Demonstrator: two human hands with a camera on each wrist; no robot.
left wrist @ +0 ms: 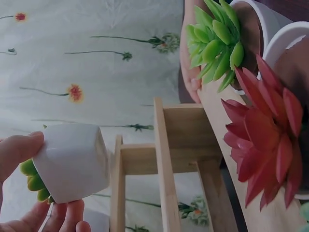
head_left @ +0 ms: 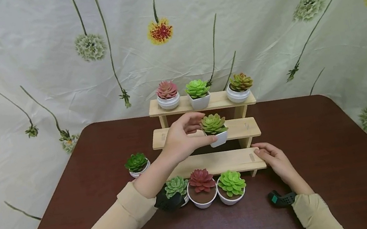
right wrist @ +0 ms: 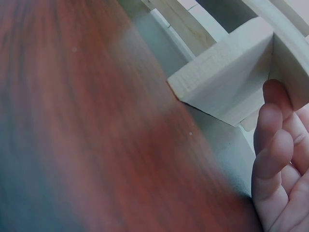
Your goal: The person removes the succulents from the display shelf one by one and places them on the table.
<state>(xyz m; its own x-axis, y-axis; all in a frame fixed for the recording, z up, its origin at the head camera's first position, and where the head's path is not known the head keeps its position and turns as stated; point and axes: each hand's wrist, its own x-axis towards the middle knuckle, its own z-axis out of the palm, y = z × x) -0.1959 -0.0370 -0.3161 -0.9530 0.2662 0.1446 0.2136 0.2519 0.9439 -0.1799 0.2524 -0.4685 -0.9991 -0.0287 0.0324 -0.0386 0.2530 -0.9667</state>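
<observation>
My left hand (head_left: 182,139) pinches a green succulent in a square white pot (head_left: 213,125) between thumb and fingers. In the head view it overlaps the middle step of a three-step wooden stand (head_left: 210,162). The left wrist view shows the white pot (left wrist: 72,162) tilted, thumb on one side and fingers on the other. My right hand (head_left: 279,162) grips the right end of the lowest board, and in the right wrist view its fingers (right wrist: 273,150) curl under that board. On the top step stand a pink succulent (head_left: 167,93), a bright green one (head_left: 198,91) and a reddish-green one (head_left: 240,85).
Before the stand are a pale green succulent (head_left: 176,186), a red one (head_left: 201,184) and a bright green one (head_left: 231,185), all potted. A dark green one (head_left: 136,163) stands left of it. Behind the dark brown table (head_left: 319,140) hangs a flowered cloth (head_left: 243,11).
</observation>
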